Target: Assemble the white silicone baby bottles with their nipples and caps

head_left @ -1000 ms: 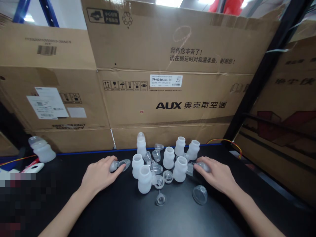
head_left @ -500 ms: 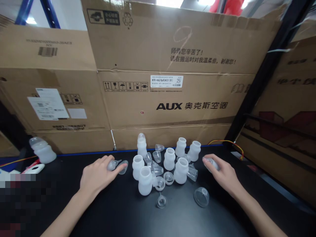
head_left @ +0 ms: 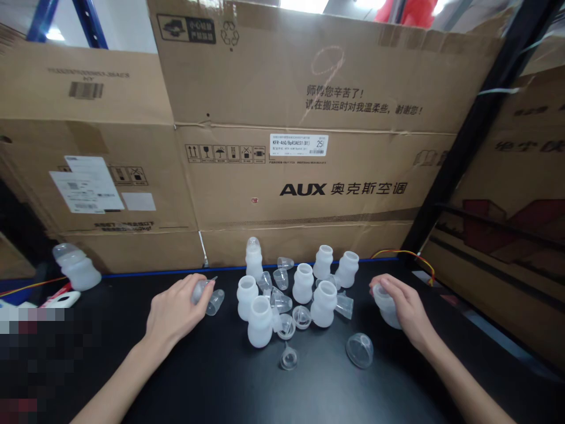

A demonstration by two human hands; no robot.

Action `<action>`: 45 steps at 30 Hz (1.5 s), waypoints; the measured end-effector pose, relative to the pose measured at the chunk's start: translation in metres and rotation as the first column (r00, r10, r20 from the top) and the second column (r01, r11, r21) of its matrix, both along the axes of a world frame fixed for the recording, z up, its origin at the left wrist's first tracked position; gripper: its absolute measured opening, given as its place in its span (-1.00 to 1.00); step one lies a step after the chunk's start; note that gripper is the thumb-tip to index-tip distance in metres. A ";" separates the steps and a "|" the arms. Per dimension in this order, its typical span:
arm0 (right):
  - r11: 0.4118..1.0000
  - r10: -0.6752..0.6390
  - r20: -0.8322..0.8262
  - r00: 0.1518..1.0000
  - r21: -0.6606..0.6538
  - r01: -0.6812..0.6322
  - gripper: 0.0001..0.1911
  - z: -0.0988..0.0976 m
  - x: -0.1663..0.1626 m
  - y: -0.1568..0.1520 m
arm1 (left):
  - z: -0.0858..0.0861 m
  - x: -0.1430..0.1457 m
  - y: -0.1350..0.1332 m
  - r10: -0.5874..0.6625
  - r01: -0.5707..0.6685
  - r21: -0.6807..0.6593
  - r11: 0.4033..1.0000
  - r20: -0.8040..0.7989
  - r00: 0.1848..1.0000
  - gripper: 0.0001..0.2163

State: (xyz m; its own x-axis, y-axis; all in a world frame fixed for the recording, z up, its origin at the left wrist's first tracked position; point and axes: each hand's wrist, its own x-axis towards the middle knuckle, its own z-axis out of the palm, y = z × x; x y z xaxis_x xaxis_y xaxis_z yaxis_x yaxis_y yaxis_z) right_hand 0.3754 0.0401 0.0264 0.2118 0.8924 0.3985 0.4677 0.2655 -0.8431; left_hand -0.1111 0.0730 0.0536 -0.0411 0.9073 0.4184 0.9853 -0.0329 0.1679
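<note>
My left hand (head_left: 179, 306) is closed on a translucent bottle nipple (head_left: 200, 290), its narrow tip pointing right past my fingers. A clear bottle cap (head_left: 216, 302) lies beside my thumb. On the right, my right hand (head_left: 404, 306) grips a white baby bottle (head_left: 386, 307), whose top is partly covered by my fingers. Between the hands stand several open white bottles (head_left: 260, 324) among clear caps (head_left: 281, 300). Two translucent rings (head_left: 302, 317) lie there too. Closer to me are another nipple (head_left: 289, 357) and a clear dome cap (head_left: 360, 351).
A capped bottle (head_left: 253, 259) stands at the back, and another capped bottle (head_left: 78, 268) leans at the far left. Tall cardboard (head_left: 229, 194) closes off the rear of the black table (head_left: 247, 388). A black post (head_left: 441, 171) rises at right.
My right hand has shifted slightly right and turned, bringing more of the white bottle into sight. The clear cap beside my left hand has moved slightly left and shows more of its side.
</note>
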 end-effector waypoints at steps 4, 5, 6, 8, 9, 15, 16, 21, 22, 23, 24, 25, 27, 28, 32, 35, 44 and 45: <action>0.999 0.042 -0.080 0.996 0.008 -0.042 -0.55 -0.001 0.001 -0.001 | 0.002 0.000 0.000 0.032 -0.031 -0.011 0.999 0.059 0.998 -0.68; 0.999 0.050 -0.098 0.994 0.007 -0.050 -0.56 -0.001 0.001 -0.001 | 0.003 0.000 0.000 0.038 -0.037 -0.013 0.999 0.075 0.996 -0.68; 0.998 0.059 -0.117 0.991 0.005 -0.059 -0.56 -0.002 0.001 -0.001 | 0.004 -0.001 -0.001 0.046 -0.044 -0.014 0.999 0.093 0.995 -0.67; 0.997 0.081 -0.156 0.984 -0.003 -0.083 -0.58 -0.003 0.000 -0.001 | 0.006 -0.001 -0.001 0.063 -0.062 -0.016 0.998 0.130 0.989 -0.67; 0.995 0.095 -0.177 0.980 -0.006 -0.098 -0.58 -0.004 0.000 -0.001 | 0.007 -0.001 -0.001 0.072 -0.071 -0.017 0.997 0.151 0.986 -0.67; 0.986 0.151 -0.283 0.947 -0.021 -0.163 -0.59 -0.011 -0.001 0.004 | 0.009 -0.001 -0.002 0.122 -0.120 -0.026 0.992 0.310 0.943 -0.56; 0.986 0.146 -0.292 0.945 -0.029 -0.161 -0.59 -0.011 -0.001 0.004 | 0.009 -0.001 -0.002 0.126 -0.124 -0.030 0.992 0.339 0.932 -0.56; 0.991 0.101 -0.322 0.941 -0.046 -0.122 -0.59 -0.006 -0.003 0.000 | 0.009 -0.001 -0.001 0.118 -0.118 -0.029 0.993 0.448 0.886 -0.61; 0.992 0.093 -0.331 0.939 -0.048 -0.115 -0.58 -0.004 -0.003 -0.001 | 0.009 -0.001 -0.002 0.107 -0.109 -0.023 0.994 0.467 0.878 -0.62; 0.993 0.085 -0.341 0.936 -0.051 -0.109 -0.58 -0.003 -0.003 -0.002 | 0.009 -0.002 -0.002 0.092 -0.096 -0.016 0.995 0.488 0.868 -0.62; 0.993 0.079 -0.353 0.932 -0.056 -0.106 -0.57 -0.002 -0.003 -0.002 | 0.009 -0.002 -0.003 0.073 -0.080 -0.007 0.997 0.511 0.857 -0.63; 0.993 0.074 -0.368 0.927 -0.063 -0.104 -0.57 -0.001 -0.004 -0.003 | 0.008 -0.003 -0.003 0.049 -0.060 0.004 0.998 0.539 0.841 -0.64; 0.991 0.062 -0.404 0.913 -0.081 -0.103 -0.57 0.002 -0.005 -0.005 | 0.006 -0.005 -0.001 -0.020 -0.006 0.040 0.999 0.611 0.792 -0.64; 0.990 0.053 -0.425 0.903 -0.092 -0.102 -0.57 0.004 -0.006 -0.006 | 0.005 -0.007 0.001 -0.064 0.026 0.067 0.997 0.654 0.753 -0.63; 0.983 0.012 -0.513 0.858 -0.151 -0.103 -0.55 0.009 -0.009 -0.006 | -0.003 -0.013 0.010 -0.224 0.144 0.174 0.974 0.822 0.523 -0.62; 0.977 -0.013 -0.562 0.827 -0.182 -0.109 -0.48 0.012 -0.010 -0.004 | -0.009 -0.017 0.016 -0.265 0.174 0.215 0.961 0.896 0.356 -0.68; 0.989 0.050 -0.554 0.831 -0.090 -0.119 -0.67 0.012 -0.007 -0.004 | -0.018 -0.016 0.021 -0.267 0.119 0.250 0.961 0.950 0.163 -0.80; 0.989 0.056 -0.538 0.841 -0.083 -0.119 -0.68 0.012 -0.007 -0.004 | -0.018 -0.016 0.021 -0.268 0.117 0.251 0.961 0.949 0.163 -0.80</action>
